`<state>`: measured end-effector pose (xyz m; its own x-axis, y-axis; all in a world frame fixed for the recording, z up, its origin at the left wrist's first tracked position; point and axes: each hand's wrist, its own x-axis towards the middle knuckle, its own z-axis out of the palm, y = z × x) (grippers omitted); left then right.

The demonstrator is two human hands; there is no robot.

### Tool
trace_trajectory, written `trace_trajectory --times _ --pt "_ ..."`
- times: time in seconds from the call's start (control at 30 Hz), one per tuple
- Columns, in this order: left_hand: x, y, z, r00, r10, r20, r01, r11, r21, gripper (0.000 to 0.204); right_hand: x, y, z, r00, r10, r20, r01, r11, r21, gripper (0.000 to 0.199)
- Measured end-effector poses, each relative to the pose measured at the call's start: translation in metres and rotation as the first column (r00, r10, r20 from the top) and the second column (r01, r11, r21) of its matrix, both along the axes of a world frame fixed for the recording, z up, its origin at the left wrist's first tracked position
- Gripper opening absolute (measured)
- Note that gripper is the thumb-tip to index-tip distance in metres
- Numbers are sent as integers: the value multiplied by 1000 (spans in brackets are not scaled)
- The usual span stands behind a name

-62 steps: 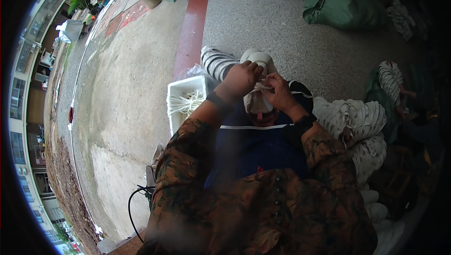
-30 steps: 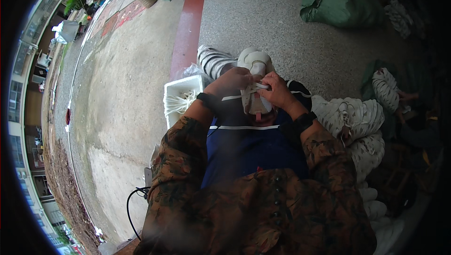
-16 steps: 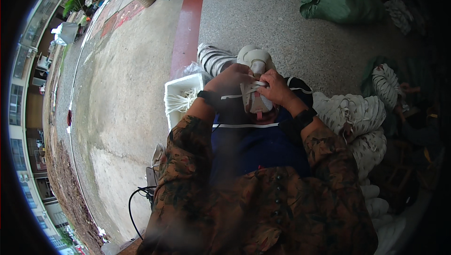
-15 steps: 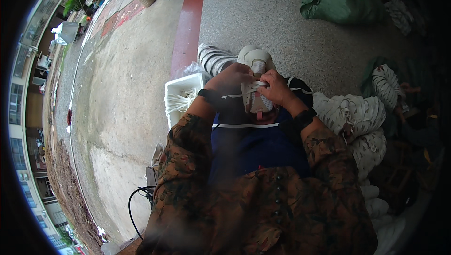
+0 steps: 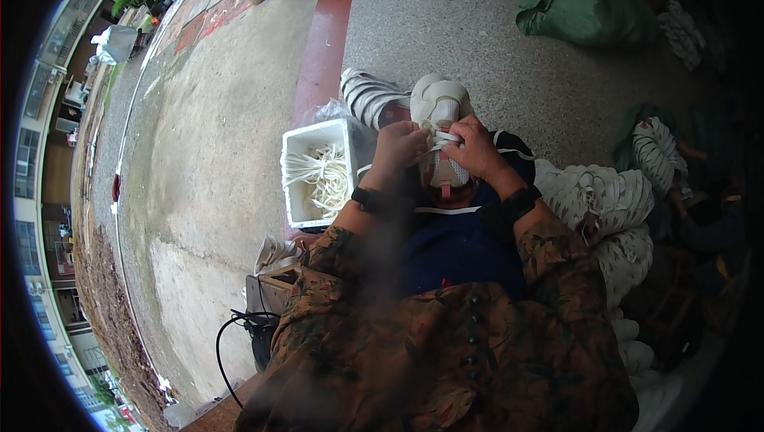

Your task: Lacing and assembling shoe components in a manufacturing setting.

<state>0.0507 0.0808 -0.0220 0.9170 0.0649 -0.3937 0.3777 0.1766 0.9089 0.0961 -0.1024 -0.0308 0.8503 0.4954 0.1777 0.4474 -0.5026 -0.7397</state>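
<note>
A white sneaker (image 5: 440, 106) rests toe-away on my lap, over a dark blue apron. My left hand (image 5: 398, 149) grips its left side and pinches a white lace (image 5: 436, 142) that runs across the shoe's eyelets. My right hand (image 5: 476, 149) holds the right side of the shoe and the other end of that lace. Both wrists wear dark bands.
A white box (image 5: 318, 173) of loose white laces stands on the concrete to my left. More white sneakers (image 5: 370, 98) lie beyond it, and a pile of them (image 5: 597, 201) is on my right. Green sacks (image 5: 581, 2) sit at the back. A black cable (image 5: 231, 336) trails near a stool.
My hands have shifted along the shoe, working the lace across the eyelets; the shoe has turned slightly and now lies more centred on my lap.
</note>
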Motion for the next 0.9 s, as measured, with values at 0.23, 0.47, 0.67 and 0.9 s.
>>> trace_trajectory --times 0.23,0.47,0.67,0.9 --pt "5 -1 1 1000 27 -6 -28 971 -239 14 3 0 2 1000 -6 -4 6 1000 -14 25" --pt "5 -2 8 993 -117 16 118 980 -160 26 3 5 2 997 -66 -43 65 998 -15 26" --pt "7 4 5 988 -151 29 153 981 -122 26 0 16 9 994 -112 -16 109 987 -116 21" --pt "22 2 -6 981 -152 122 155 988 -14 23 7 25 -1 991 -117 64 126 978 -167 16"
